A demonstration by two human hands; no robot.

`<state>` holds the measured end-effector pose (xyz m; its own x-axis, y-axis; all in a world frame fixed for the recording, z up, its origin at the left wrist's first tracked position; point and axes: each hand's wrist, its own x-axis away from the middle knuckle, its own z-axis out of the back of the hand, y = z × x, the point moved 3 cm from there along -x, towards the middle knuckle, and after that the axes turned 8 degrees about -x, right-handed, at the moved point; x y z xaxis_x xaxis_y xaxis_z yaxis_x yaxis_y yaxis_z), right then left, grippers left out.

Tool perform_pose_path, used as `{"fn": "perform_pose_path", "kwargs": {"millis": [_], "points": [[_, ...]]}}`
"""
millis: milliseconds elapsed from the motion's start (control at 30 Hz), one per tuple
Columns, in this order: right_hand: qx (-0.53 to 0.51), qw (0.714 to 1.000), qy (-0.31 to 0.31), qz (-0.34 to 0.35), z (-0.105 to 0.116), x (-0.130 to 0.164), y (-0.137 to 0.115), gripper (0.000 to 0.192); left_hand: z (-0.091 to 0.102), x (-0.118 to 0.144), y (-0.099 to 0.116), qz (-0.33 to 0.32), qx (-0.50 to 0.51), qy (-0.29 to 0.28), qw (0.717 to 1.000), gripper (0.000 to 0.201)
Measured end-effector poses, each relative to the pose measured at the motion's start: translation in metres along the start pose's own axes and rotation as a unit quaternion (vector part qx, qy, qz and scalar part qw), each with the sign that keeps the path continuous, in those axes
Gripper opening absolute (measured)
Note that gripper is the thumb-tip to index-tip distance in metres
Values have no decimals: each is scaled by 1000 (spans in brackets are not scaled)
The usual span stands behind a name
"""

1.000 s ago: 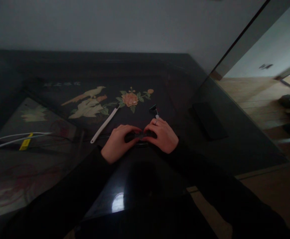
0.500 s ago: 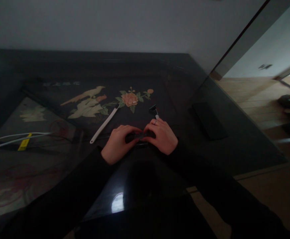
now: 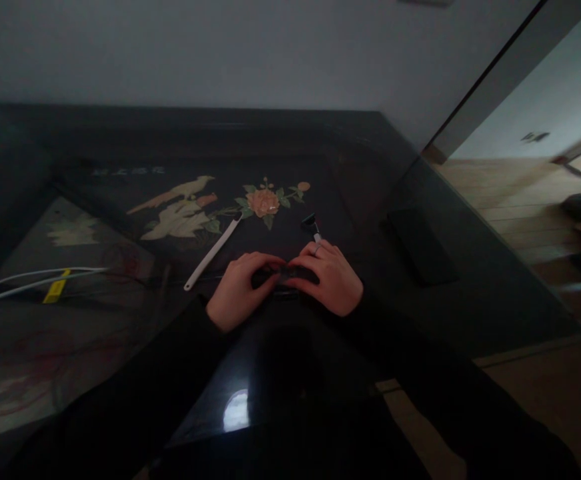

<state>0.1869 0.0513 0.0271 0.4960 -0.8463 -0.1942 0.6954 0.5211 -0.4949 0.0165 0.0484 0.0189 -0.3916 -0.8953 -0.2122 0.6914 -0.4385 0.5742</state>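
My left hand [image 3: 243, 288] and my right hand [image 3: 330, 277] meet low over the dark glossy tabletop, thumbs and fingertips pinched together. Between them is a small, dark, partly see-through piece [image 3: 284, 272]; its kind cannot be made out, as the fingers cover most of it. A razor [image 3: 310, 223] with a dark head lies just beyond my right hand, its light handle partly hidden by the fingers. To the left of my left hand rests a long white handle-like strip [image 3: 213, 253] with a dark tip and a hole at its near end.
A flat black object [image 3: 420, 247] lies to the right on the table. White cables [image 3: 35, 271] with a yellow tag [image 3: 56, 287] cross the left side. Bird and flower pictures decorate the tabletop [image 3: 370, 147], which meets a grey wall [image 3: 220, 53]. Wooden floor [image 3: 490, 193] shows beyond.
The view has shifted slightly. Both hands stay together at the small dark piece, with the right hand's fingers a little changed in position. The razor and white strip lie as before.
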Motion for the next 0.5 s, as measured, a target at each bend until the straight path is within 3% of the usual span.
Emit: {"fn": "perform_pose_path", "kwargs": {"millis": [233,500], "points": [[40,997,-38,48,-10,8,-11,66,2,0,-3,3,20,38,999,21],[32,998,-36,36,-13,8,-12,53,3,0,1,-12,28,46,998,20]]}}
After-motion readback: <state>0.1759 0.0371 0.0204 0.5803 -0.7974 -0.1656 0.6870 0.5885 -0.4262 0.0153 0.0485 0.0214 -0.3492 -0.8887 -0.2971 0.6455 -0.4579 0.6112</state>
